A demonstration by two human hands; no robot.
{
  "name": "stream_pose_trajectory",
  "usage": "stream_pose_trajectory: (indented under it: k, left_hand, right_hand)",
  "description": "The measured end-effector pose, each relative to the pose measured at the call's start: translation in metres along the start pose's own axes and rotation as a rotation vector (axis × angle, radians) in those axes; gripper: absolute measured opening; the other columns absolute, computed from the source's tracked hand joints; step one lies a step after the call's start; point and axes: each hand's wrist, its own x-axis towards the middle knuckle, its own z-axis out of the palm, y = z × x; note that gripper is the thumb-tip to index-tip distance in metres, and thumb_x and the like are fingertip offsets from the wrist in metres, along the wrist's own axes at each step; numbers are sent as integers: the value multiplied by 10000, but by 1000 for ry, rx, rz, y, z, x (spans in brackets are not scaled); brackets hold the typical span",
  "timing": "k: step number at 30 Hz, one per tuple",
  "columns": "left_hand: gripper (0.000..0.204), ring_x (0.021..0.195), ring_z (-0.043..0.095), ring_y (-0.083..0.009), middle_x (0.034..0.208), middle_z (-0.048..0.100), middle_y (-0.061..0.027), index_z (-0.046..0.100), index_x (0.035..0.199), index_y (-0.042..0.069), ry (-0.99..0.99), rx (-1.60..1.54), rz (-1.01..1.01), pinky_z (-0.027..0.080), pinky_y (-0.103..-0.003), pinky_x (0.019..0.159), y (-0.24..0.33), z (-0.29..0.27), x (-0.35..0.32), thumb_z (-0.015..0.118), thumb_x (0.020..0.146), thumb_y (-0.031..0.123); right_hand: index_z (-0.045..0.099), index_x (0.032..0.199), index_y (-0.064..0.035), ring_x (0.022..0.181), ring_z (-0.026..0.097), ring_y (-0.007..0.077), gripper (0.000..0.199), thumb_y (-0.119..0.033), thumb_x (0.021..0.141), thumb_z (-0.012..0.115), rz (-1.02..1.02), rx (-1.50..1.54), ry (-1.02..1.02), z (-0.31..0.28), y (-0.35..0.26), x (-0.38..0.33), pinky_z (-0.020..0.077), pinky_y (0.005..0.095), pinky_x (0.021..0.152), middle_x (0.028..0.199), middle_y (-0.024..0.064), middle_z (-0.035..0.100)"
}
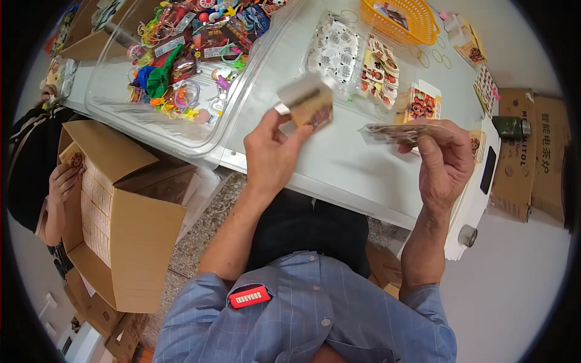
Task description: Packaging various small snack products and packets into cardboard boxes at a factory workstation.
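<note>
My left hand [270, 154] is raised over the near edge of the white table [339, 166] and pinches a small tan packet [308, 100] between thumb and fingers; the packet is blurred. My right hand [445, 160] holds a flat clear packet with printed contents [396, 131], roughly level, over the table's right side. The two hands are apart, about a hand's width between the packets.
A large clear bin [200, 136] of colourful toys sits on the table's left. Clear bags of small packets [357, 60] lie at the back, beside an orange basket [402, 21]. An open cardboard box [121, 206] stands on the floor at left, where another person's hand [62, 181] reaches in. Brown cartons [532, 157] stand right.
</note>
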Motion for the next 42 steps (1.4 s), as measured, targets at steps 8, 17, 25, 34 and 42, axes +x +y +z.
stream_pose_trajectory:
  k: [8, 17, 25, 34, 42]
  left_hand:
    - [470, 650, 606, -120, 1135, 686, -137, 637, 1268, 25, -188, 17, 256, 510, -257, 603, -20, -15, -10, 728, 819, -77]
    - [487, 740, 661, -175, 1149, 682, -143, 619, 1295, 44, -194, -17, 263, 537, -281, 642, -24, -14, -5, 738, 832, -44]
    - [529, 763, 671, -234, 1114, 679, -136, 610, 1295, 68, -227, 33, 258, 544, -308, 661, -22, -17, -4, 741, 796, -50]
    - [476, 836, 701, -282, 1091, 691, -142, 624, 1266, 50, -178, 87, 383, 563, -345, 696, -24, -13, -2, 743, 809, -7]
    - [402, 835, 709, -283, 1074, 696, -142, 648, 1227, 28, -172, 113, 369, 567, -349, 710, -19, -13, -3, 733, 834, 34]
  right_hand:
    - [669, 947, 44, 813, 687, 285, 65, 33, 900, 625, -194, -59, -299, 29, -3, 45, 568, 376, 737, 898, 208, 706]
    - [713, 957, 38, 857, 700, 280, 166, 79, 797, 711, -93, -237, -358, 40, 16, 49, 541, 360, 775, 898, 165, 735]
    - [718, 928, -44, 777, 541, 240, 233, -9, 702, 761, -257, -652, -532, 52, -1, 68, 438, 357, 702, 819, 58, 630]
    - [702, 972, -52, 776, 542, 255, 289, -6, 692, 756, -367, -725, -576, 53, -9, 69, 455, 364, 682, 810, 55, 598]
    - [694, 974, -49, 774, 539, 260, 301, 27, 687, 743, -410, -786, -630, 53, -17, 76, 459, 357, 672, 820, 58, 581]
